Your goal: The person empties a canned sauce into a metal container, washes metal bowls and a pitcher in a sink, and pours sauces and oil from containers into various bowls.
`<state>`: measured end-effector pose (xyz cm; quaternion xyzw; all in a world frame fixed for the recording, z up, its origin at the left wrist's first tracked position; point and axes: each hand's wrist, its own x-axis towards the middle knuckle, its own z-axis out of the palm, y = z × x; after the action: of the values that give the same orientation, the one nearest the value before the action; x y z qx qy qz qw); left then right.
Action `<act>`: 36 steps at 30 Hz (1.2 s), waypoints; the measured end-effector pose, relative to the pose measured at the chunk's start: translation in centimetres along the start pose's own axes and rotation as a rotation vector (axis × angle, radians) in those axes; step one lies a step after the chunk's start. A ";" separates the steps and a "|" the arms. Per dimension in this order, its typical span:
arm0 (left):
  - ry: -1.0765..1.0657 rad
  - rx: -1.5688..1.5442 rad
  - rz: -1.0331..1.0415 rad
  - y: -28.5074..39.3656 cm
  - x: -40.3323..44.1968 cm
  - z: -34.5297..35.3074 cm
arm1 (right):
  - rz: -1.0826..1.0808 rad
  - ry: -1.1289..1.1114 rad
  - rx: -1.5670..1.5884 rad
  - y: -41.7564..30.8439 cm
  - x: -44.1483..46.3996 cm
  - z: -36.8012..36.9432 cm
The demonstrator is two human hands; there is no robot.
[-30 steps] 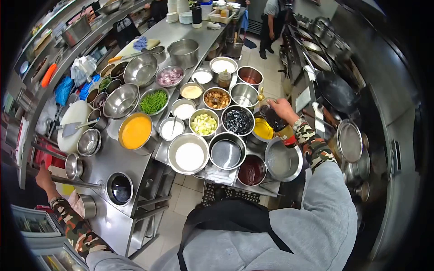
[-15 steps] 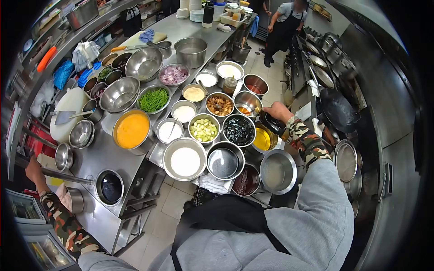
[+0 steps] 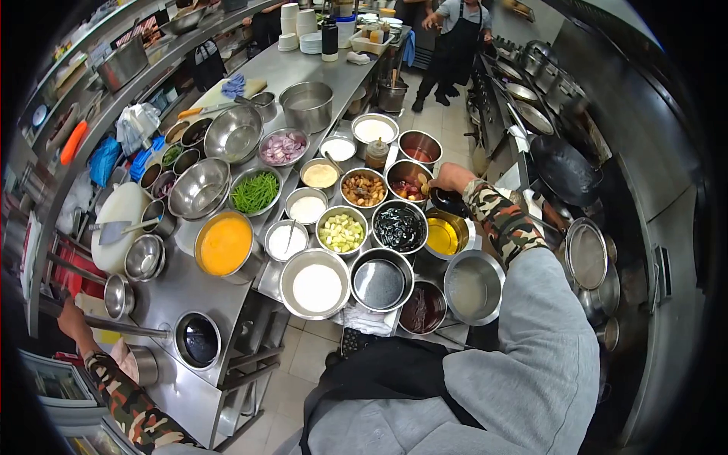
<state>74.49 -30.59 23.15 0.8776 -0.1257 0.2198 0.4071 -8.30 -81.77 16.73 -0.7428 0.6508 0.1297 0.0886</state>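
Observation:
My right hand (image 3: pixel 453 178) is closed at the rim of a steel pot (image 3: pixel 397 168) with dark red pieces and some yellow inside. A small yellowish-brown thing (image 3: pixel 426 183) shows by its fingertips; I cannot make out what it is. Below this hand sit a dark glossy container (image 3: pixel 449 201) and a pot of yellow oil (image 3: pixel 442 236). Close by are pots of fried brown pieces (image 3: pixel 363 188) and black strips (image 3: pixel 400 227). At far left, my left hand (image 3: pixel 73 318) is wrapped round a metal shelf post (image 3: pixel 125 325).
Several pots crowd the middle, with cubed green vegetable (image 3: pixel 341 231) and white liquid (image 3: pixel 316 287). The left counter holds an orange pot (image 3: pixel 224 246), green beans (image 3: pixel 256 192) and steel bowls (image 3: pixel 200 188). A person (image 3: pixel 457 45) stands in the aisle; woks (image 3: pixel 565 171) line the right.
The view has shifted slightly, and the person in the aisle has moved. Dark red pieces now show in the pot by my right hand, which held mostly orange liquid before. My left hand stays on the post.

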 end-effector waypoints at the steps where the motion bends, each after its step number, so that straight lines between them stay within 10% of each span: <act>1: 0.006 -0.042 -0.016 0.0 -0.1 0.1 | 0.005 0.006 -0.030 -0.1 0.2 0.0; 36: -0.040 -0.021 -0.029 2.6 -1.8 -1.3 | 0.038 -0.047 -0.128 -2.1 1.8 -0.7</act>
<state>71.56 -31.18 24.70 0.8791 -0.1233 0.1950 0.4170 -5.99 -83.41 16.71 -0.7314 0.6528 0.1900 0.0538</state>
